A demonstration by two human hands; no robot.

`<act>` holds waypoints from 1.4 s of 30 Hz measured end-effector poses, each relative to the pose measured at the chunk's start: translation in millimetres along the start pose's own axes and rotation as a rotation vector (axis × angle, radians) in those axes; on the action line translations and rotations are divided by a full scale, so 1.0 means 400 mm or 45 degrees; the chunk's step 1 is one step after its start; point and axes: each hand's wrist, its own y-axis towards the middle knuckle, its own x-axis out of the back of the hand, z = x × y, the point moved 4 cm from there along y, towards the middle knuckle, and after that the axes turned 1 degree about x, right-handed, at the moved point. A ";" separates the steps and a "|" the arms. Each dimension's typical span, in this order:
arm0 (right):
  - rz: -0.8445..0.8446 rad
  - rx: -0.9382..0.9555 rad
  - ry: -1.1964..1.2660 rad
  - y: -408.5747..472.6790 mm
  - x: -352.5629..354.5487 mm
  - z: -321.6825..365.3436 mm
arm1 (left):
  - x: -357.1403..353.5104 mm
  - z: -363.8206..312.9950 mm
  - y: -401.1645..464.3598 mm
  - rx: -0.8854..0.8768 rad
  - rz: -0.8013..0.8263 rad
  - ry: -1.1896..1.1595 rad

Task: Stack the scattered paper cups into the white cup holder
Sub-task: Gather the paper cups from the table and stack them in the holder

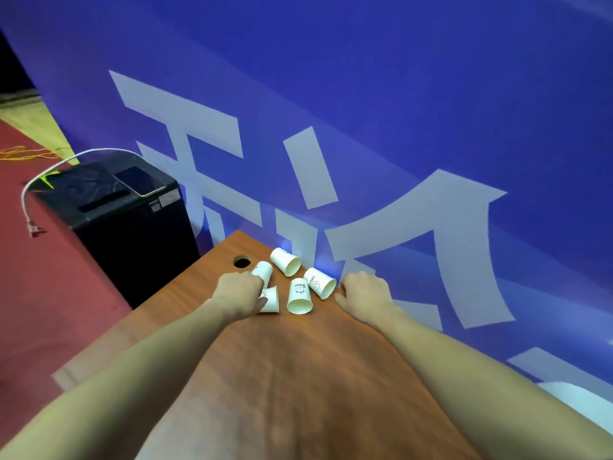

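Two bare forearms reach in from the bottom edge, over the brown wooden table (298,376). The left hand (239,292) lies among the paper cups with its fingers curled down over the cup nearest it (270,299), which lies on its side and shows only partly from under the knuckles; whether the fingers actually grip it cannot be told. A second cup (262,271) pokes out just past the same hand, touching or nearly touching the fingertips. The right hand (363,290) rests on the table with fingers bent and holds nothing; it sits just beside the cup marked "HELLO" (319,283), which lies on its side with its mouth towards that hand.

Between the hands lies a cup printed "Bear" (299,296) above a small drawing, mouth towards the camera. A fifth cup (285,261) lies farthest away, near the wall. All five are tipped over in a loose cluster at the far end of the table, beside a round hole (241,261) in the tabletop. No white cup holder can be made out.

Behind stands a blue banner (431,111) with large pale characters, cut off and hard to read. To the left a black box (132,234) carries a phone (139,185) and a small illegible label; a white cable (66,161) arcs over it above the red floor (49,293).
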 end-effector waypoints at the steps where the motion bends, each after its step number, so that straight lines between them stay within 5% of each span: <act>1: 0.004 -0.037 0.027 0.023 -0.010 0.000 | -0.016 0.016 0.020 0.044 0.016 -0.020; 12: 0.117 -0.350 0.195 0.249 -0.256 -0.049 | -0.264 0.084 0.215 0.691 0.166 -0.715; 19: 0.184 -0.728 0.659 0.363 -0.405 -0.076 | -0.405 0.077 0.299 1.134 0.152 -1.476; 24: 0.220 -0.837 0.949 0.416 -0.465 -0.078 | -0.458 0.078 0.334 1.304 0.097 -1.640; 30: 0.167 -0.802 0.951 0.391 -0.444 -0.081 | -0.429 0.076 0.333 1.163 0.033 -1.512; 42: -0.005 -0.689 0.828 0.185 -0.214 -0.091 | -0.164 0.012 0.212 0.428 -0.197 -0.630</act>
